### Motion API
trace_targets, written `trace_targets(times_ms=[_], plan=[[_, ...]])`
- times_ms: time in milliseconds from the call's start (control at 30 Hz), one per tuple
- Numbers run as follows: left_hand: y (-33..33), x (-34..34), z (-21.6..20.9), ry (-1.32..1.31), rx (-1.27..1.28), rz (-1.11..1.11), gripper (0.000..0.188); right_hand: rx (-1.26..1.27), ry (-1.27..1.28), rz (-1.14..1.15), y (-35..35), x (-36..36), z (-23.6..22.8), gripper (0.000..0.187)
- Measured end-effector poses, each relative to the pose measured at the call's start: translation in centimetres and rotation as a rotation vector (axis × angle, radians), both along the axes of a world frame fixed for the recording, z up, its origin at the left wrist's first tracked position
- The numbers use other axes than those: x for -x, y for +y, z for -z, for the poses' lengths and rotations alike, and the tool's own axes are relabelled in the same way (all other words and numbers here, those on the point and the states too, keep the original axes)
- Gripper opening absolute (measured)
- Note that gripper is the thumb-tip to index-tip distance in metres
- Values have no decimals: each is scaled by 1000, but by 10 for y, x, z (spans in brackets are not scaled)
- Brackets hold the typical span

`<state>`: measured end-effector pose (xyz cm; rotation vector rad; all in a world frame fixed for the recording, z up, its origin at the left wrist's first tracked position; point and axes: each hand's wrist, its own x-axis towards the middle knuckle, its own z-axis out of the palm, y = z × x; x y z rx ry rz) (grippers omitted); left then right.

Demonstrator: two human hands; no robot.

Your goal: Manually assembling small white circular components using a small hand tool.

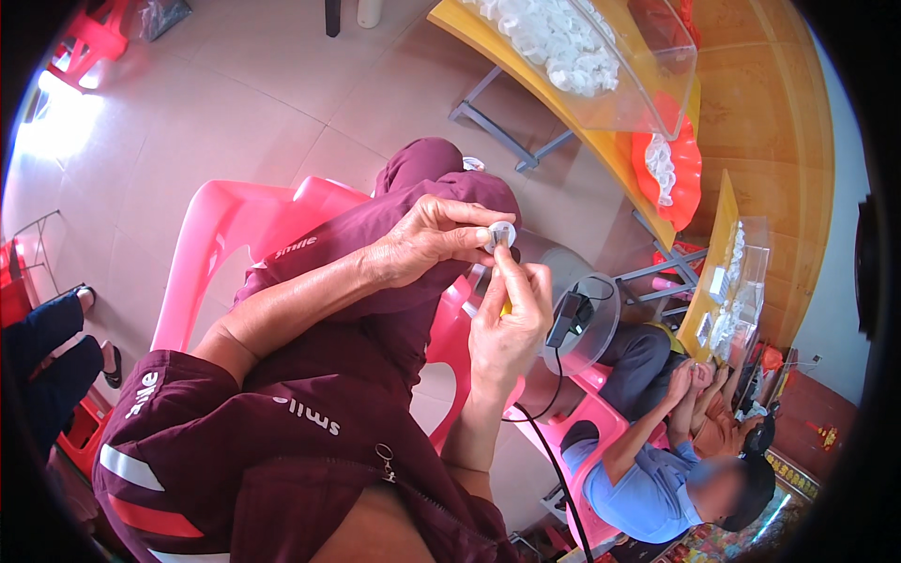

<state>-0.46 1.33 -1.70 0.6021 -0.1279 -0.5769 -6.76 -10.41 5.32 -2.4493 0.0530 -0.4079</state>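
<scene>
Between the thumb and fingers of my left hand (427, 242) is a small round whitish plastic piece (502, 233) with a dark, narrow part in its middle. My right hand (514, 314) comes up from below, its index fingertip pressed to the piece's lower edge. Its other fingers are curled around a small yellow thing (507, 307), mostly hidden, so I cannot tell its kind. Both hands are held above my lap, over maroon trousers (375, 230).
Ahead right, a yellow table (526, 70) bears a clear bin of white plastic pieces (563, 47) and a red tray (690, 174). Beside my right hand stands a round clear container (596, 342) with a black device and cable. Seated people work at right; a pink chair (221, 211) stands at left.
</scene>
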Motion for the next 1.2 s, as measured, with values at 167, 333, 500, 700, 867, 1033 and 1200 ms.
trace_targets(times_ms=[167, 333, 500, 700, 867, 1033, 1200], plan=[[0, 0, 4, -18, -41, 3, 28, 73, 47, 60, 8, 0, -6, 29], [-1, -1, 6, -112, -91, -6, 29, 130, 60, 61, 6, 0, -6, 32], [-2, -1, 2, -127, -107, -38, 29, 100, 19, 77, 7, 2, 6, 36], [-1, -2, 2, -78, -83, -4, 31, -64, -56, 32, 1, 4, 16, 35], [2, -3, 5, -86, -68, 11, 30, -41, -9, 26, 3, 2, 10, 34], [1, -5, 2, -164, -122, -6, 29, 80, 88, 60, 8, 0, -3, 34], [1, -4, -1, -270, -279, -11, 29, 200, 168, 73, 9, 3, -8, 28]])
